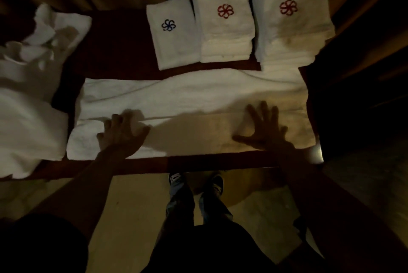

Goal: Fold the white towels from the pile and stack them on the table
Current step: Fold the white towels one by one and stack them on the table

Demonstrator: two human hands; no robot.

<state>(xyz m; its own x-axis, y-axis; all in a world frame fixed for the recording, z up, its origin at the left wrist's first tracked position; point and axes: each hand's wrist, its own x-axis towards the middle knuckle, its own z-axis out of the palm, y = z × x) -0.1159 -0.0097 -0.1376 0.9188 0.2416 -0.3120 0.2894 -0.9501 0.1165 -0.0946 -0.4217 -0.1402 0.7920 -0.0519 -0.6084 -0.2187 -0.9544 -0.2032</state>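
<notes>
White towel [198, 100] lies spread lengthwise along the near side of the dark red tabletop [119, 52], reaching almost from one end to the other. A long fold line runs across it, and its near edge sits just inside the tabletop's front rim. The right end of it touches the foot of the rightmost stack.

The right hand [265, 131] lies flat on the towel's right part, fingers straight and spread wide, thumb stretched out toward the middle. The left hand [122, 134] rests on the towel's left part, right at the fold line. Its fingers look bent, but in the dim light I cannot tell whether they pinch the cloth or only press on it.

Three stacks of folded towels stand side by side along the far side. The small stack [174, 47] on the left carries a blue flower emblem. The middle stack [225, 36] and the right stack [291, 36] are taller and each shows a red flower emblem on top. The stacks sit close together, nearly touching.

The pile [28, 96] of unfolded white towels lies crumpled at the tabletop's left end, just beside the spread towel.

Below the front rim, the person's legs and shoes [217, 182] stand on a pale floor [132, 206].
</notes>
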